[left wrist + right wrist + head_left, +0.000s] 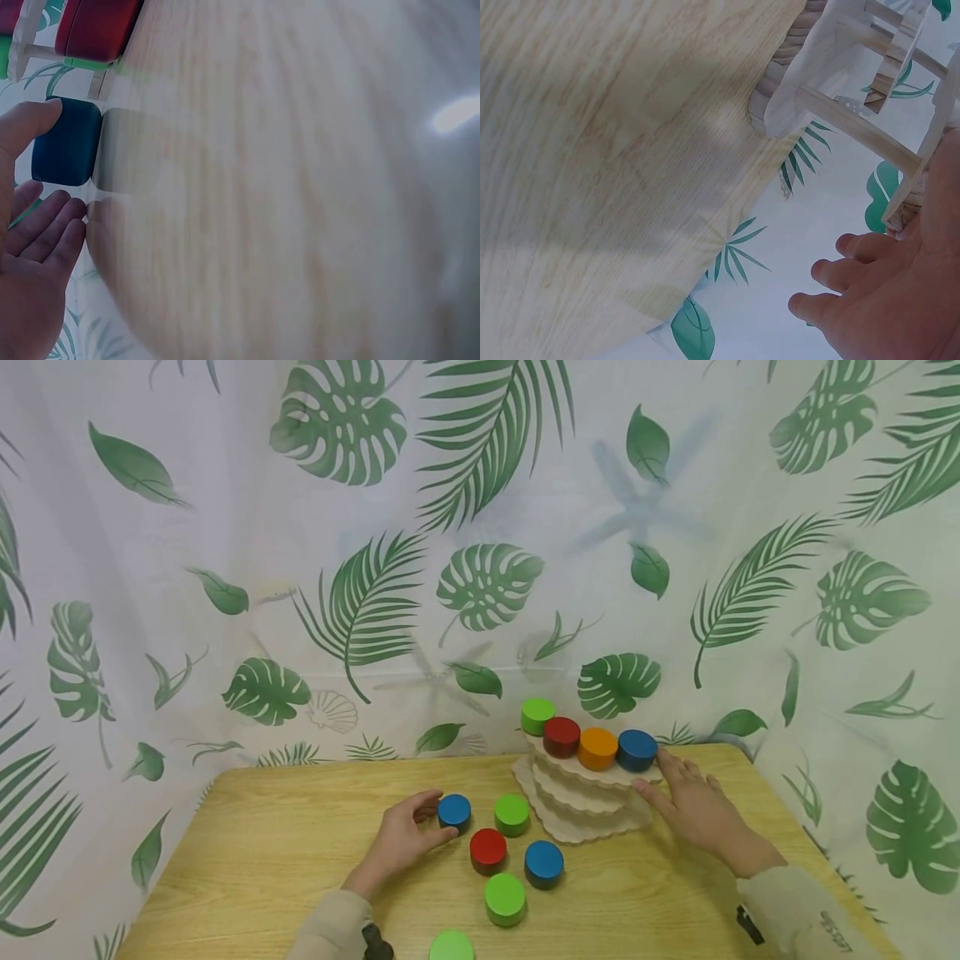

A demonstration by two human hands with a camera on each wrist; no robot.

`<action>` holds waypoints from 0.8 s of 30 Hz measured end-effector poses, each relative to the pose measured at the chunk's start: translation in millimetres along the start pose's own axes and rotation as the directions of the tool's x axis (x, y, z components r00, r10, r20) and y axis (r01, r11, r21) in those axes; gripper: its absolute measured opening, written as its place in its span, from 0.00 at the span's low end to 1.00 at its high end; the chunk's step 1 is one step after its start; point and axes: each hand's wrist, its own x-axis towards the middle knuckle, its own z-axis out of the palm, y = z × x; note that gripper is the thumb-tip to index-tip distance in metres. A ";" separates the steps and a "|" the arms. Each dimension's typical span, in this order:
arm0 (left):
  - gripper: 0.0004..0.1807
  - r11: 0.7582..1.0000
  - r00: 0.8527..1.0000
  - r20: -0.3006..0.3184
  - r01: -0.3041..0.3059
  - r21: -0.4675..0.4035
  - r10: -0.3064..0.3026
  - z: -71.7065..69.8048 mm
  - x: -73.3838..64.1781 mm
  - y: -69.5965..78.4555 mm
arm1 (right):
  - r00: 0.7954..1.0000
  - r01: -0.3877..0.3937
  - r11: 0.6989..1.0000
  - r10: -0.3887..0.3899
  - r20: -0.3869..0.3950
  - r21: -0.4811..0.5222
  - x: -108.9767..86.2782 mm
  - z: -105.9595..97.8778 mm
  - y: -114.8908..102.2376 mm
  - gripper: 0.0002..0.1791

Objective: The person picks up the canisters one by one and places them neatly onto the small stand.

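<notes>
My left hand (405,833) holds a blue cylindrical block (454,814) between thumb and fingers, low over the table. In the left wrist view the thumb lies on this dark blue block (69,146), and the lower fingers are spread beside it. My right hand (701,810) grips the right end of the top tier of a wooden tiered stand (581,797), thumb at the front edge. In the right wrist view three fingers extend free of it. Along the top tier stand a green block (537,717), a red block (562,737), an orange block (597,749) and a blue block (637,751).
Loose on the wooden table (285,843) stand a green block (512,815), a red block (488,852), a second blue block (543,864) and another green block (505,899). One more green block (452,946) is cut by the lower frame edge. A leaf-patterned curtain (480,510) hangs behind.
</notes>
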 end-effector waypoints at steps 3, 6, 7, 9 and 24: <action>0.36 1.000 1.000 0.000 0.002 0.017 -0.002 0.5 0.5 0.0 | 1.000 -0.001 1.000 0.001 0.001 0.003 0.0 -0.6 -0.3 0.50; 0.36 0.999 1.000 0.002 0.010 0.039 -0.010 1.2 1.3 0.3 | 1.000 -0.003 1.000 0.003 0.004 0.004 0.1 -1.5 -0.5 0.50; 0.36 0.999 1.000 0.002 0.012 0.045 -0.012 1.5 1.6 0.5 | 1.000 -0.001 1.000 0.001 0.001 0.003 0.2 -1.6 -0.6 0.50; 0.36 0.998 1.000 0.002 0.007 0.066 -0.007 1.9 1.8 1.3 | 1.000 0.001 1.000 -0.001 -0.003 0.001 0.0 -1.9 -1.2 0.50; 0.31 0.994 1.000 -0.022 0.009 0.113 -0.007 3.3 0.4 4.8 | 1.000 -0.002 1.000 0.002 -0.002 0.021 -0.7 -1.3 -0.6 0.50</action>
